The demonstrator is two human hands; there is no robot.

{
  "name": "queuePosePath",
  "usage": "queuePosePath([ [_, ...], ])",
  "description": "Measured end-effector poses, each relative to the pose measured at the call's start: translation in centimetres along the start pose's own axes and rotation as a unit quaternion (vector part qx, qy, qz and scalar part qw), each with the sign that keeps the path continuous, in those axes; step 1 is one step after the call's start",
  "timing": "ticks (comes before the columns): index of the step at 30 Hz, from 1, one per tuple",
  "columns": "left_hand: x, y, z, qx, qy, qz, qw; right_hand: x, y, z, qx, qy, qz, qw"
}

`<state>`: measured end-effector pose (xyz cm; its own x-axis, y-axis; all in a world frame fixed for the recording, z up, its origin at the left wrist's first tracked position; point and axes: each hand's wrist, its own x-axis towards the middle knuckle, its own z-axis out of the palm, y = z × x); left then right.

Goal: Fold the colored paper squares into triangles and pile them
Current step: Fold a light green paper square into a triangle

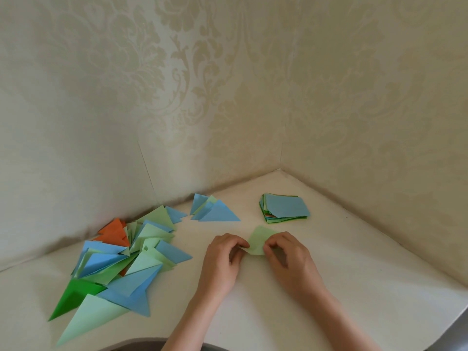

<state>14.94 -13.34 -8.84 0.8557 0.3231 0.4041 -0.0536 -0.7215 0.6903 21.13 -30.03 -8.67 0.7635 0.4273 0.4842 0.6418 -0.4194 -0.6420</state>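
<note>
Both forearms run off the bottom edge, and fingers hide the light green paper's (pixel 258 239) near corners.

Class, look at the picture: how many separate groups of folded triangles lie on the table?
2: a large pile at the left and a small cluster near the wall, left of the stack of squares. Triangles buried underneath may be hidden.
</note>
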Motion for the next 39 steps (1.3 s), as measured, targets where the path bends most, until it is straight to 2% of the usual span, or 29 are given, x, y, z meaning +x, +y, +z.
queuePosePath([
  [4,-0.2,0.3,-0.4,-0.019,-0.007,0.005,1.000,-0.1,0.0,0.0,0.007,0.015,0.013,1.000],
  [9,-0.1,0.8,-0.4,-0.015,-0.011,0.028,0.999,-0.3,-0.2,0.0,0.001,-0.013,0.011,1.000],
  [14,-0.5,0.6,-0.5,-0.021,-0.004,-0.004,1.000,-0.4,0.1,0.2,-0.034,-0.015,0.015,0.999],
  [23,0.1,0.5,0.4,0.014,0.020,-0.006,1.000,-0.1,0.0,0.5,-0.077,-0.016,0.029,0.996],
  [30,0.2,0.3,0.7,0.042,0.007,-0.032,0.999,0.0,0.0,0.5,-0.059,-0.011,0.045,0.997],
  [39,0.3,0.7,0.4,0.008,0.003,-0.063,0.998,0.3,0.3,0.6,-0.016,-0.006,0.082,0.997],
])
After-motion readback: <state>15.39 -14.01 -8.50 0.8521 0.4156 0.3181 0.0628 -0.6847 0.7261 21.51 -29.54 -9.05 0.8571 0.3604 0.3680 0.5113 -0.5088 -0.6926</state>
